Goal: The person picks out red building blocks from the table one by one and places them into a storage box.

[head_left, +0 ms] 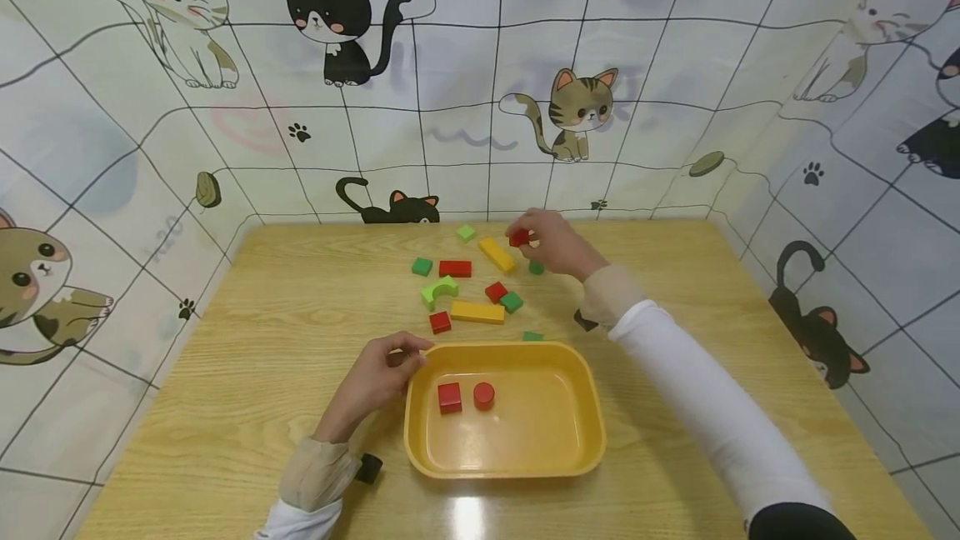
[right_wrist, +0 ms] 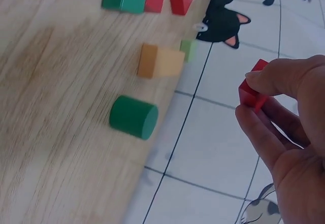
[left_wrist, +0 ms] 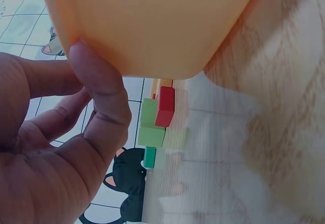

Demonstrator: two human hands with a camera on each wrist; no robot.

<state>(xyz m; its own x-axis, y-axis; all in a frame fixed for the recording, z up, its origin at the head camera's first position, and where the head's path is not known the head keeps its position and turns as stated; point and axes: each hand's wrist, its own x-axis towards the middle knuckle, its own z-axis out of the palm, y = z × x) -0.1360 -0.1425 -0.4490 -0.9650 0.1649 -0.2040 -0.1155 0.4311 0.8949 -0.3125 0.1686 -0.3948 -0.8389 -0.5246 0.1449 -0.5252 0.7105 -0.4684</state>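
At the back of the table my right hand [head_left: 555, 243] pinches a small red block [right_wrist: 252, 89] between thumb and fingers, held up off the wood. Just below it, a green cylinder [right_wrist: 133, 117] lies on the table. My left hand [head_left: 382, 377] is at the far left corner of a yellow tray [head_left: 506, 469], its thumb and fingers gripping the rim. A red square block [head_left: 450, 397] and a red round block [head_left: 483, 395] are inside the tray, in its left half.
Behind the tray lie loose blocks: a yellow bar [head_left: 477, 312], another yellow block [head_left: 497, 254], a light green arch [head_left: 438, 292], a red rectangular block [head_left: 455, 268] and several small red and green ones. A cat-print sheet [head_left: 465, 132] stands behind the table.
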